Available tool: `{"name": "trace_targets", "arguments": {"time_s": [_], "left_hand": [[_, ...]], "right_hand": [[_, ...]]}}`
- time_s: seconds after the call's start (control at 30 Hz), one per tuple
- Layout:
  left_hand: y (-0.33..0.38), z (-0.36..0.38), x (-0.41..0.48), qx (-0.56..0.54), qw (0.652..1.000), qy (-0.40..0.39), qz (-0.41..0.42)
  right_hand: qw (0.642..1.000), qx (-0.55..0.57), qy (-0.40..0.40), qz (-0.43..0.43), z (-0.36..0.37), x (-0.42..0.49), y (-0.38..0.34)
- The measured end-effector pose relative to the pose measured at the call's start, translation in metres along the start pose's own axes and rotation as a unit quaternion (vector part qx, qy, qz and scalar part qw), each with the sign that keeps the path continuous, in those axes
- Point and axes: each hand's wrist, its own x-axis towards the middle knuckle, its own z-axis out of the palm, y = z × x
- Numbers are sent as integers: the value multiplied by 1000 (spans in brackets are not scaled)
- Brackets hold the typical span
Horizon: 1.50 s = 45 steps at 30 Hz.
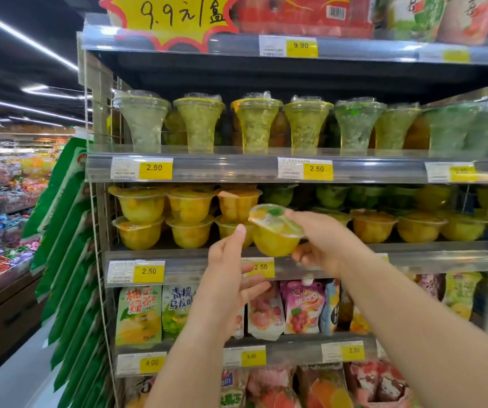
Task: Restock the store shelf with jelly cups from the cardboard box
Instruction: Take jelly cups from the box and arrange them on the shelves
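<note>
- The jelly cup (276,235) is clear plastic, holds yellow jelly with fruit pieces, and is sealed by a printed lid.
- Stacked jelly cups (190,219) stand two high on the store shelf (431,257); tall cups (254,125) are above and drink pouches (301,307) below.
- Candy bins (1,201) fill the aisle at left.
- The right hand (325,242) grips the tilted jelly cup in front of the shelf edge, thumb on the lid and fingers under the bottom.
- The left hand (231,269) has loose fingers, its forefinger just beside the cup; whether it touches, I cannot tell.

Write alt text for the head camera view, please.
The right hand holds a yellow jelly cup before a store shelf of stacked jelly cups; the left hand is open beside it. Above stand tall cups, below pouches.
</note>
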Motion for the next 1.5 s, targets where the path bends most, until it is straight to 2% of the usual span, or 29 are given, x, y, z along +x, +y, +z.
{"name": "trace_targets", "arguments": {"time_s": [0.13, 0.23, 0.43, 0.6, 0.7, 0.8, 0.9, 0.97, 1.1, 1.2, 1.37, 1.5], "left_hand": [[-4, -8, 0, 27, 999, 35, -21], [-6, -16, 2, 40, 997, 56, -33], [-8, -29, 1, 86, 991, 95, -29], [-7, -34, -3, 88, 990, 109, -21], [-11, -32, -3, 92, 989, 111, -19], [-18, -27, 0, 98, 989, 112, -13], [-28, -18, 6, 135, 984, 117, 0], [-33, -8, 11, 178, 977, 115, 12], [-43, 4, 15, 245, 962, 101, 60], [-64, 0, 12, 292, 951, 83, 59], [-149, -34, 2, 344, 937, 36, -44], [-262, -100, -2, 387, 897, 9, -215]], "right_hand": [[995, 16, 94, 3, -21, 32, -11], [993, 14, 119, 8, -25, 56, -19], [991, 26, 107, 74, -17, 89, -31], [994, 66, 67, 50, -15, 81, -29], [995, 73, 62, 19, -19, 69, -25], [990, 31, 127, -53, -24, 49, -9], [967, -41, 201, -154, -27, 25, 15], [953, -56, 220, -200, -26, 12, 30], [958, -60, 172, -223, -21, -5, 57], [970, -55, 117, -206, -16, -14, 89], [995, -54, -16, -88, -3, -32, 188], [989, -83, -109, 60, 18, -47, 320]]}}
